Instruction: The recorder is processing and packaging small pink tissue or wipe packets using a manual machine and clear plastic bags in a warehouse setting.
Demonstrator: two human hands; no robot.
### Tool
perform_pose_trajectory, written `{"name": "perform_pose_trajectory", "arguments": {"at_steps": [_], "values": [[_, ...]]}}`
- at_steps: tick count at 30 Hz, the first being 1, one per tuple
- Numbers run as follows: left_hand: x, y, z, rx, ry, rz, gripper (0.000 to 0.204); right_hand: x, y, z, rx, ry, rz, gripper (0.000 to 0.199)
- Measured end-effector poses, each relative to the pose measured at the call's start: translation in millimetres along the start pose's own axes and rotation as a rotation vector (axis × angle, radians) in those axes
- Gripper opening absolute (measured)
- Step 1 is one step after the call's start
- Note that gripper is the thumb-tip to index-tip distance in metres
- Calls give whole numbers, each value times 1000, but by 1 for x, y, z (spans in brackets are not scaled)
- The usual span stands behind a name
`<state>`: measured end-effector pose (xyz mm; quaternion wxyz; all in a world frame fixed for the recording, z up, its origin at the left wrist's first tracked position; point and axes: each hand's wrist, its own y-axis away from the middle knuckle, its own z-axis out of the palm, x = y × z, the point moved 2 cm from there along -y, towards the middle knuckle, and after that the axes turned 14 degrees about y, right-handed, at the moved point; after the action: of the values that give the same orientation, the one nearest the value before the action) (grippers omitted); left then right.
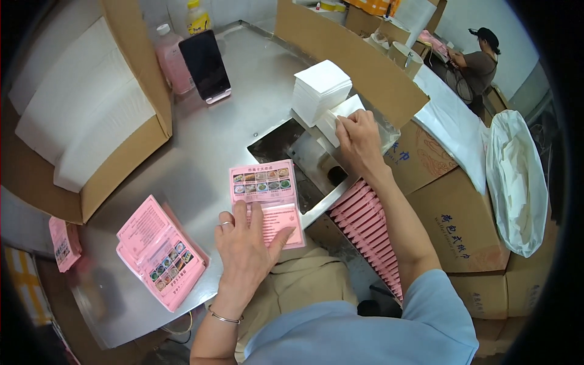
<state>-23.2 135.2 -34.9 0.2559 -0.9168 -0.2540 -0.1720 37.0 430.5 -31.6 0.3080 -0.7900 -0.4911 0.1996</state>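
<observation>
My left hand (247,255) lies with its fingers spread across the lower half of a pink printed packet (263,190) at the table's front edge. Its thumb rests near the packet's right side. Farther right, my right hand (360,141) pinches a white folded napkin (329,128) beside the rectangular opening in the table. Just behind it stands a stack of white folded napkins (322,91). To the left of my left hand lies a pile of pink printed packets (159,258), some overlapping at an angle.
A phone (205,66) leans on a stand before a pink bottle (173,61). An open carton (131,164) holding white stacks fills the left. A row of pink packets (368,234) runs below the table's right edge, beside cartons (459,219). A person (480,67) works behind.
</observation>
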Motion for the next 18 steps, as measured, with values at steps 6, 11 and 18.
{"name": "perform_pose_trajectory", "arguments": {"at_steps": [6, 11, 18], "values": [[-2, 1, 4, 16, 58, -13, 52, 7, 6, 5, 81, 16, -45, 23], [-6, 6, 4, -51, 136, 53, 49, -17, 8, -6, 128, -50, -50, 36], [-15, 4, -22, -67, 185, -23, 81, -149, 87, -44, -15, -339, -652, 34]]}}
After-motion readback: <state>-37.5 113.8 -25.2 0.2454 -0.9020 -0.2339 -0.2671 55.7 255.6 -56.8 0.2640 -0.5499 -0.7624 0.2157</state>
